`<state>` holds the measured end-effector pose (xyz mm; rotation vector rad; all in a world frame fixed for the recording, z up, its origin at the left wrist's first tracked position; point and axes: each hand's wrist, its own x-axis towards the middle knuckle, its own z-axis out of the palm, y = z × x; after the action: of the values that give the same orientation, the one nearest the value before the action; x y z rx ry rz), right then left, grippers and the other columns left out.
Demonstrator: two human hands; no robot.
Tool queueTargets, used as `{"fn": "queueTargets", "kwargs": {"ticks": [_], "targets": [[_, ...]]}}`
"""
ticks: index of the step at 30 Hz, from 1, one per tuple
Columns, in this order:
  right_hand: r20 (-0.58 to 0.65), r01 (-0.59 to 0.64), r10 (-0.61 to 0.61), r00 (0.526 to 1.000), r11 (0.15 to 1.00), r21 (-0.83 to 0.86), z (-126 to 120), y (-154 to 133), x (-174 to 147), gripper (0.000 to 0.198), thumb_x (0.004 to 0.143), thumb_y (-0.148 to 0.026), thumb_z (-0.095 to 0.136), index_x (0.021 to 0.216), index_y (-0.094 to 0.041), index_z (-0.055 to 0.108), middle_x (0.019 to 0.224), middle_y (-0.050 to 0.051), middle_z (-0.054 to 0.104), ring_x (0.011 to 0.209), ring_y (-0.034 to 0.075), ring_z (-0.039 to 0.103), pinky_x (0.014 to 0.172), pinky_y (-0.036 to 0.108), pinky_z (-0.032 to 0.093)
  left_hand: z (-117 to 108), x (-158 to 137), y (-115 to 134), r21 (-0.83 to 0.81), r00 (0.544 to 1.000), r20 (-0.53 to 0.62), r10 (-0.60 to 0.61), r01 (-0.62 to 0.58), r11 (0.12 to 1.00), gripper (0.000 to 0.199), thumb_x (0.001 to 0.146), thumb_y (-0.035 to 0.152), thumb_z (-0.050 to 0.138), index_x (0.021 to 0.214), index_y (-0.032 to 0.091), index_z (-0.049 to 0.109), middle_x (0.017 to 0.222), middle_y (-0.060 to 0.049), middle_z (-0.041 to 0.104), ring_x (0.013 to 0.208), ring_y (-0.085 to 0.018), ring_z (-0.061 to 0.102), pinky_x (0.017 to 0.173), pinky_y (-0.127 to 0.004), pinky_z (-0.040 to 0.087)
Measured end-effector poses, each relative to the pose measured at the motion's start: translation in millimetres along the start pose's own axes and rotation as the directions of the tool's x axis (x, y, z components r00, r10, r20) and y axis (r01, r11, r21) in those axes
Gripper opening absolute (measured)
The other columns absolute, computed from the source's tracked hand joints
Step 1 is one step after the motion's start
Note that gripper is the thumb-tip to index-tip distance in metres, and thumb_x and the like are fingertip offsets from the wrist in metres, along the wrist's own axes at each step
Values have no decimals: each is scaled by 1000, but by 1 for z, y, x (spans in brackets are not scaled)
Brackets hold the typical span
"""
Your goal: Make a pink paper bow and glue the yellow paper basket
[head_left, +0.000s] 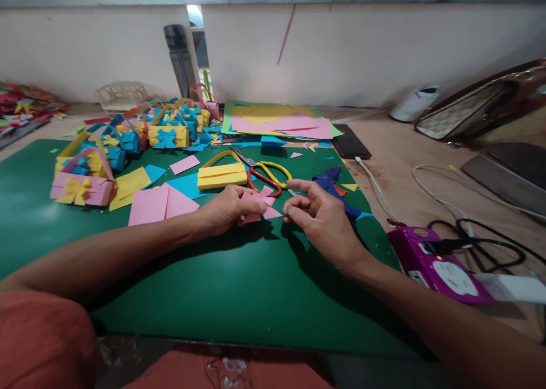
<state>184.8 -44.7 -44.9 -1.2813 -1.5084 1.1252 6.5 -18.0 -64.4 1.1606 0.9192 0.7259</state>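
My left hand (pixel 226 210) is closed on a small pink paper bow (pixel 259 202), its strips sticking out past the fingertips. My right hand (pixel 326 224) hovers just right of it, thumb and fingers brought together and the index finger stretched forward; whatever they pinch, if anything, is too small to make out. Beyond the hands lie scissors (pixel 269 185) with one red and one yellow handle. A yellow paper basket (pixel 222 176) with a handle rests against them. Partly behind my right hand lies a blue glue gun (pixel 330 179).
Finished paper baskets (pixel 83 190) with bows crowd the left. Pink sheets (pixel 149 206) lie by my left forearm on the green board (pixel 213 298). Coloured paper (pixel 277 121) is stacked at the back, beside a phone (pixel 350 142). A purple power strip (pixel 439 264) with cables sits right.
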Motion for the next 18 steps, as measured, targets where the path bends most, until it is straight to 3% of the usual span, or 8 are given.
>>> {"fn": "queueTargets", "kwargs": {"ticks": [3, 6, 8, 13, 18], "targets": [[14, -22, 22, 1000, 1000, 11, -1, -1, 0, 19, 80, -30, 53, 96, -18, 56, 63, -3, 57, 59, 12, 55, 62, 28, 47, -1, 1, 1, 7, 999, 15, -30, 30, 1000, 23, 61, 28, 70, 58, 15, 51, 47, 5, 43, 40, -4, 32, 40, -21, 19], [140, -55, 62, 988, 997, -52, 0, -2, -1, 24, 81, -38, 53, 73, -17, 59, 62, 0, 58, 58, 12, 53, 57, 26, 43, 0, 1, 1, 50, 999, 24, -24, 23, 998, 26, 61, 29, 70, 55, 15, 49, 46, 5, 42, 40, -4, 32, 40, -21, 18], [218, -58, 86, 972, 990, -132, 2, -3, -3, 22, 78, -35, 57, 65, -17, 59, 59, -1, 58, 55, 11, 50, 53, 25, 40, 1, -1, 2, 85, 1000, 18, -14, 12, 996, 28, 61, 30, 71, 54, 15, 48, 46, 5, 41, 40, -4, 31, 40, -21, 18], [244, -93, 147, 959, 971, -219, 2, -7, -4, 16, 73, -24, 56, 58, -17, 59, 53, -2, 57, 48, 9, 46, 47, 23, 34, 3, -3, 2, 126, 1000, 12, -16, 14, 992, 29, 62, 29, 71, 54, 16, 47, 45, 6, 39, 41, -4, 30, 40, -20, 19], [210, -124, 168, 963, 970, -209, -1, -9, -2, 11, 69, -21, 57, 59, -17, 61, 52, -2, 59, 49, 9, 49, 47, 22, 36, -1, 1, 0, 33, 1000, 13, -14, 13, 999, 29, 60, 28, 71, 54, 16, 46, 45, 5, 41, 39, -4, 32, 39, -20, 20]]}}
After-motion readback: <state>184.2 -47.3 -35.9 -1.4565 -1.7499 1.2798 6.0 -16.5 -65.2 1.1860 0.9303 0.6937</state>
